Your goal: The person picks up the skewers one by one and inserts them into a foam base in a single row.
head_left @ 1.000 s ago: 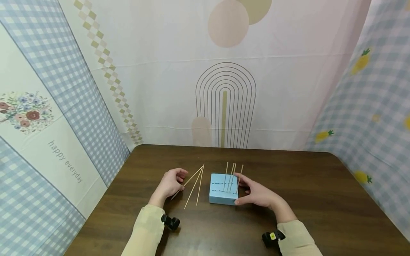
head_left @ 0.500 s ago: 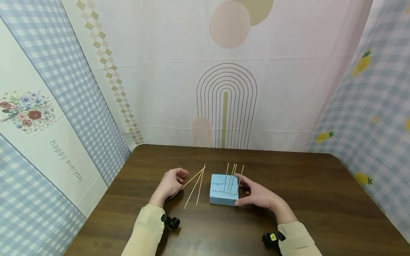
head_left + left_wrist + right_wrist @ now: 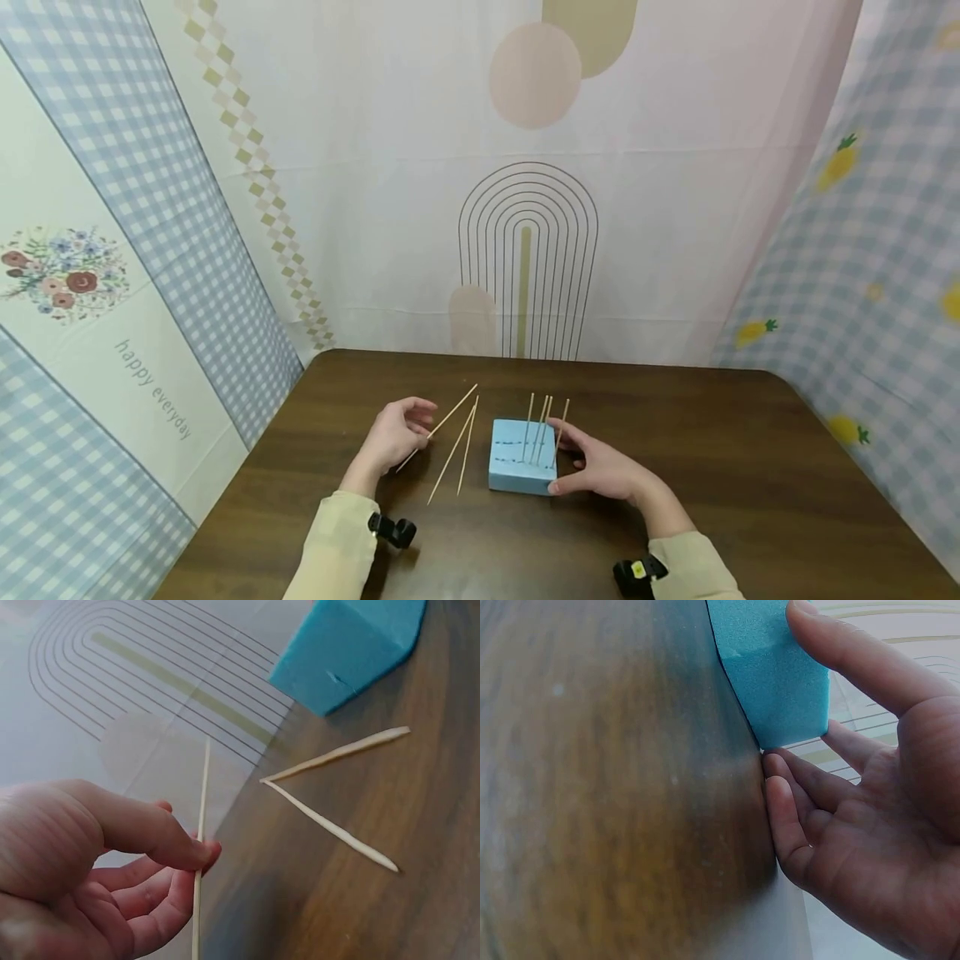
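My left hand (image 3: pixel 393 435) pinches a thin wooden skewer (image 3: pixel 202 799) between thumb and fingertips, and the skewer slants up to the right in the head view. Two more skewers (image 3: pixel 337 754) lie on the table just right of it, their far ends meeting in a V. A light blue foam block (image 3: pixel 517 482) sits right of these, with several skewers (image 3: pixel 529 421) standing in its right half. Rows of dark marks run across its top. My right hand (image 3: pixel 600 468) grips the block's right side, thumb at the near corner and fingers toward the back.
The dark wooden table (image 3: pixel 480 550) has rounded far corners. Behind it hangs a pale cloth (image 3: pixel 390 233) printed with arches, with checked cloths on both sides. A small black camera (image 3: pixel 393 531) is strapped at each wrist.
The tip of the skewer in my left hand has come apart from the two lying skewers. My right hand stays on the block. The head view has tilted slightly up.
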Available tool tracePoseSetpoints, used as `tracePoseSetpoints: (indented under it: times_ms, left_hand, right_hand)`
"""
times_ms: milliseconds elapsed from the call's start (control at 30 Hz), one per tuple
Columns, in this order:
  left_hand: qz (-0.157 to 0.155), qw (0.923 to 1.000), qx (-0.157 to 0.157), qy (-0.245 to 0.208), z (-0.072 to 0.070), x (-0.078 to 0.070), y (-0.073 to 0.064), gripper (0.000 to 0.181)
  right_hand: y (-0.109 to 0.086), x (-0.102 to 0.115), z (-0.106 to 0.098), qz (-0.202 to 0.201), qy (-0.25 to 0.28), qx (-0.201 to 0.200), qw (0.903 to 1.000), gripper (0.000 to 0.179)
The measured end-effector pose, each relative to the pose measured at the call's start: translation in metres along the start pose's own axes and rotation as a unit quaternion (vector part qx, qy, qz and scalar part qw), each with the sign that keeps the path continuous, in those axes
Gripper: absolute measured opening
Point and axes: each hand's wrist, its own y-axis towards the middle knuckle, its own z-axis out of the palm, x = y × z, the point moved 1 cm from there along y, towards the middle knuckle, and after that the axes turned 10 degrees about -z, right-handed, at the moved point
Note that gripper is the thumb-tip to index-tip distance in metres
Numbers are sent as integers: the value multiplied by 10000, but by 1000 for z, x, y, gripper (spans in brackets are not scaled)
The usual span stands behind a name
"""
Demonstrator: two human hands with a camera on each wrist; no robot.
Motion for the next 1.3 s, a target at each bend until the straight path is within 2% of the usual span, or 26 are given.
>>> tracePoseSetpoints:
  times_ms: [100,300,467,633,800,1000,1200,1300]
  left_hand:
    - [13,9995,86,-313,0,-3,-2,50]
    - [260,9958,308,-822,2,-13,-6,45]
    - [454,9931,304,-1037,3,-26,-12,37]
    - [446,9917,300,-1166,5,-37,-15,32]
    - [562,9869,354,-1472,8,-47,-19,25]
    - [724,9833,439,-1614,15,-61,-27,21]
    - [902,9745,777,-1903,27,-75,-36,20]
    - [998,9728,799,-1933,34,-79,-41,19]
  right_hand:
    - [0,-1,1,-25,13,-22,10000,105]
    - [-1,-3,4,-26,-4,49,10000,106]
    - [-1,-3,4,-59,-6,21,10000,106]
    - [-1,-2,3,-34,2,33,10000,106]
    - [0,0,1,-56,-42,1,10000,106]
    - [0,1,1,-69,-65,28,10000,106]
    - [-1,2,0,-69,-59,21,10000,106]
    - [-1,3,0,-77,-76,30,9999,106]
